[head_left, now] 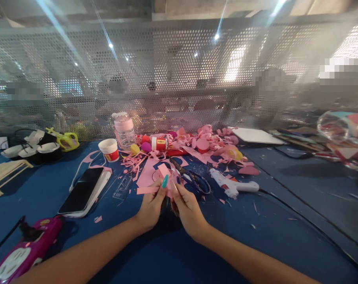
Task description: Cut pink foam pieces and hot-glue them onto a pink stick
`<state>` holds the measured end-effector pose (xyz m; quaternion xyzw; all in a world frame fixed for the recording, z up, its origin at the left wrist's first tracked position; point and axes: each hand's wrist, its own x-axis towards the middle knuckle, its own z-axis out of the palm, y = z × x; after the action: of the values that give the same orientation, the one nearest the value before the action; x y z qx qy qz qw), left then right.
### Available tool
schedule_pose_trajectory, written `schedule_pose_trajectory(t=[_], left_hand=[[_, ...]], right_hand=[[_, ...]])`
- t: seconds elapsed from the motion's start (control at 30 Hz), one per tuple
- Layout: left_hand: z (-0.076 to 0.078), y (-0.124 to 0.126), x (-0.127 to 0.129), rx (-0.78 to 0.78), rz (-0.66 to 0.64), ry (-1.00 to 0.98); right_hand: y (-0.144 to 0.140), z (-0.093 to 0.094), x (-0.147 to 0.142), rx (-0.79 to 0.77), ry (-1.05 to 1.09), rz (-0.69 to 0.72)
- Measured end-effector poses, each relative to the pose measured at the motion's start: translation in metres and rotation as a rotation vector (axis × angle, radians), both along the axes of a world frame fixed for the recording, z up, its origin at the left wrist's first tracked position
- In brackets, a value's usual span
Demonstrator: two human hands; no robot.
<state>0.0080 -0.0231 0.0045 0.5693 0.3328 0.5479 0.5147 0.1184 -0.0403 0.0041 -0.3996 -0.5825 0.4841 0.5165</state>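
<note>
A small pink paper piece [167, 182], at table centre, is pinched between the left hand [151, 205] and the right hand [188, 209]. It is judged light, floppy, easily torn; best gripped at edges. Scissors [193, 179] lie at two o'clock.

I see matt pink paper [150, 175] pinched between my left hand [150, 207] and right hand [188, 209]; more paper scraps [214, 144] lie at twelve o'clock. The table [285, 205] looks like matt blue cloth. At nine o'clock a phone [81, 191] shows glossy black glass. The glue gun [233, 184] is smooth white plastic, and the screen [179, 79] behind is perforated metal.
</note>
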Motion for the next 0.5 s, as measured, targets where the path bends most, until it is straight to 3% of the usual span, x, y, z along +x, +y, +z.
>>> schedule_pose_trajectory(t=[0.33, 0.5], left_hand=[[-0.0038, -0.0032, 0.0017, -0.08, -0.142, -0.146], [-0.0003, -0.0049, 0.0013, -0.033, -0.171, -0.066]], right_hand=[[0.0013, 0.0035, -0.0002, 0.054, 0.032, -0.009], [0.0043, 0.0007, 0.0011, 0.09, 0.067, -0.005]])
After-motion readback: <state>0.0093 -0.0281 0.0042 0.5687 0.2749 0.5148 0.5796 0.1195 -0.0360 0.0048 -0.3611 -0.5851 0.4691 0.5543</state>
